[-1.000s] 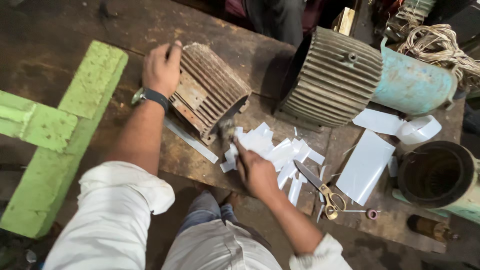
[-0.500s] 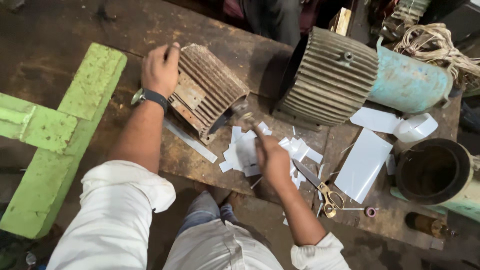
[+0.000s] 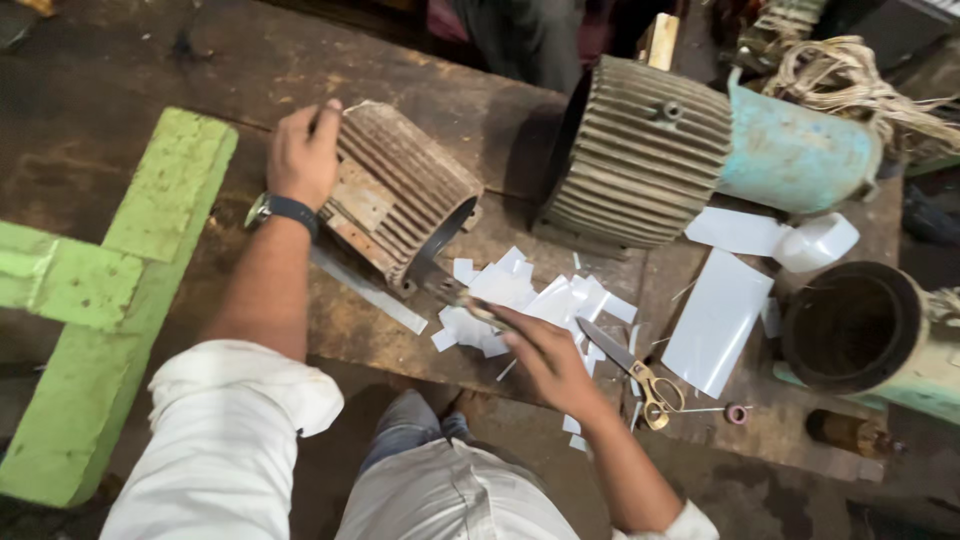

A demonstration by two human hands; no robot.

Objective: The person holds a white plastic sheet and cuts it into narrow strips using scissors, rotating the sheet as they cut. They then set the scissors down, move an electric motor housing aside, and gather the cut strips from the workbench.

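Observation:
My left hand (image 3: 300,155) rests on the far end of a small rusty ribbed motor housing (image 3: 400,195) that lies on its side on the wooden bench (image 3: 150,70). A dark wristwatch (image 3: 283,210) sits on that wrist. My right hand (image 3: 545,360) grips a slim tool (image 3: 455,292). The tool's tip is at the lower rim of the housing's open end. Under my right hand lie several white cut paper pieces (image 3: 530,290).
A large ribbed motor (image 3: 640,160) with a teal end (image 3: 800,150) stands behind. Scissors (image 3: 630,370), a white sheet (image 3: 715,320) and a dark open cylinder (image 3: 850,325) are on the right. A green frame (image 3: 120,290) is on the left. A person (image 3: 520,35) stands beyond the bench.
My right hand has dropped back toward me, and the tool's tip has come down from the housing's upper rim to its lower rim. My left hand has stayed on the housing.

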